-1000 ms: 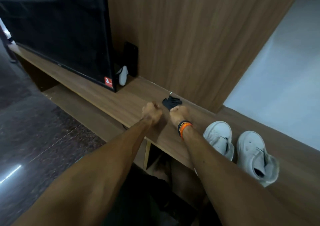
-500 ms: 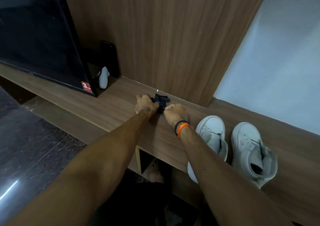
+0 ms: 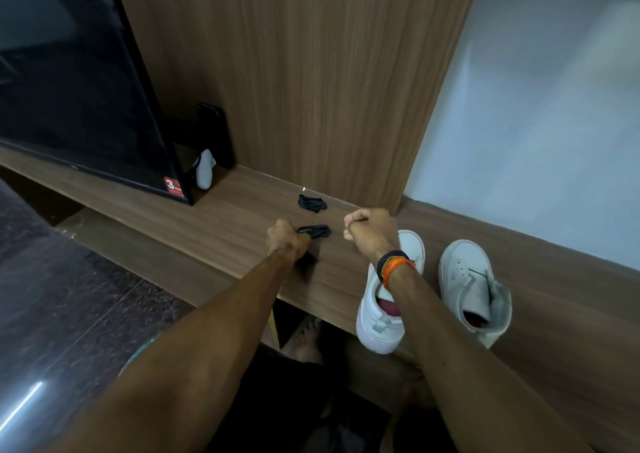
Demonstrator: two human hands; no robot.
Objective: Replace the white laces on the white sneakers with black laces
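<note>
Two white sneakers stand on the wooden shelf (image 3: pixel 235 217), toes toward the wall. My right forearm partly covers the left sneaker (image 3: pixel 388 324), while the right sneaker (image 3: pixel 465 279) is in full view. My left hand (image 3: pixel 285 241) grips a small bundle of black lace (image 3: pixel 317 231) just above the shelf. A second black lace bundle (image 3: pixel 311 203) lies loose near the wall panel. My right hand (image 3: pixel 370 230) hovers beside the held bundle as a curled fist, and nothing shows in it.
A large black TV screen (image 3: pixel 76 88) stands at the left of the shelf. Behind it, a black slab (image 3: pixel 214 130) and a small white object (image 3: pixel 205 170) rest by the wood panel. Dark floor (image 3: pixel 52 296) lies to the left, and a lower shelf sits below.
Both hands were on one dark lace clump by the wall. Now there are two bundles: one stays by the wall, and my left hand has drawn the other toward me. My right hand has moved right.
</note>
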